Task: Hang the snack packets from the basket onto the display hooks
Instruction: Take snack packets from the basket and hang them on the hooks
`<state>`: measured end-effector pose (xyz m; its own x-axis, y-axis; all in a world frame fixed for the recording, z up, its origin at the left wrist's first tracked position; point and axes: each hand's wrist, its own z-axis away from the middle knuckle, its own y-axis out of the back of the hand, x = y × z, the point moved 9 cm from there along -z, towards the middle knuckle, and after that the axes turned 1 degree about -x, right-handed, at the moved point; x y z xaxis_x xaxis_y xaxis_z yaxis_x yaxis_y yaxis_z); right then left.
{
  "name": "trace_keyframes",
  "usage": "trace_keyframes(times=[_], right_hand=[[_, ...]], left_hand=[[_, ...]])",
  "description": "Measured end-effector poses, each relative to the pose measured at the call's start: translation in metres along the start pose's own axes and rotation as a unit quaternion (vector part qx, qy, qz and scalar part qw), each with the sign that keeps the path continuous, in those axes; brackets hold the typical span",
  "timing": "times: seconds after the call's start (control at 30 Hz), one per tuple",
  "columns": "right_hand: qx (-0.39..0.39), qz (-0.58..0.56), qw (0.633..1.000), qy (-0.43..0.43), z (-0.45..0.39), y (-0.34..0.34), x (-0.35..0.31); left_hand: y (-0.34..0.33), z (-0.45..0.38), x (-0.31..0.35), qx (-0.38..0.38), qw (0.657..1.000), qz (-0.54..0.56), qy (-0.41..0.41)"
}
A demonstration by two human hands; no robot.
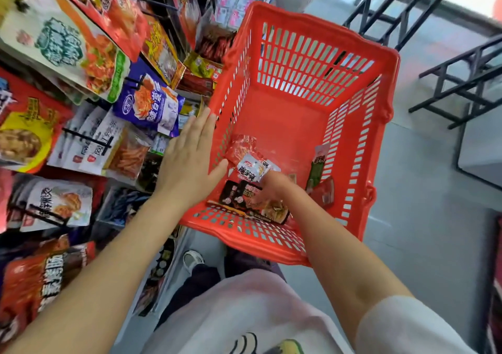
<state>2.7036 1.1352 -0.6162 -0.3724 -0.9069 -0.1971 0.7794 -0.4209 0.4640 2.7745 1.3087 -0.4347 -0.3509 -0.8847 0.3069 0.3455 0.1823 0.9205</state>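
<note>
Down in the red basket [298, 103], a few snack packets lay on the floor of it: a red-and-white packet [251, 163], dark ones [239, 193] near the front wall, a green one [316, 169] leaning on the right wall. Your right hand [271, 188] reached among them, its grip hidden, so I cannot tell its state. Your left hand [190, 160] rested flat, fingers straight, on the basket's left rim. Hooks [89, 139] with hung packets [152, 103] stood just left.

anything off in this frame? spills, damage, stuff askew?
No spills or damage visible. The remaining snack packets lie jumbled in the red basket; a green packet leans against its right wall. The right hand reaches among them; whether it grips one is unclear. The left hand rests flat on the rim.
</note>
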Motion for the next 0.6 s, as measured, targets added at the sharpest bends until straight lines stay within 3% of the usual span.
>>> trace_keyframes(times=[0.13,0.23,0.33,0.4,0.47,0.6], right_hand=[[0.028,-0.167,0.985,0.033,-0.009,0.011,0.003],[0.11,-0.28,0.953,0.042,-0.003,0.041,0.011],[0.211,-0.406,0.888,0.04,0.009,0.071,0.026],[0.231,-0.459,0.858,0.018,0.008,0.073,0.032],[0.227,-0.442,0.868,0.001,-0.002,0.07,0.031],[0.219,-0.304,0.927,-0.022,-0.011,0.064,0.011]], left_hand=[[0.001,0.0,0.0,0.001,1.0,0.015,-0.003],[0.004,0.001,0.001,0.001,0.999,0.033,-0.007],[0.005,0.001,0.0,-0.009,0.998,0.056,-0.015],[0.006,0.003,-0.003,-0.017,0.998,0.06,-0.02],[0.007,0.008,-0.007,-0.02,0.998,0.061,-0.021],[0.004,0.018,-0.015,-0.021,0.995,0.096,-0.004]])
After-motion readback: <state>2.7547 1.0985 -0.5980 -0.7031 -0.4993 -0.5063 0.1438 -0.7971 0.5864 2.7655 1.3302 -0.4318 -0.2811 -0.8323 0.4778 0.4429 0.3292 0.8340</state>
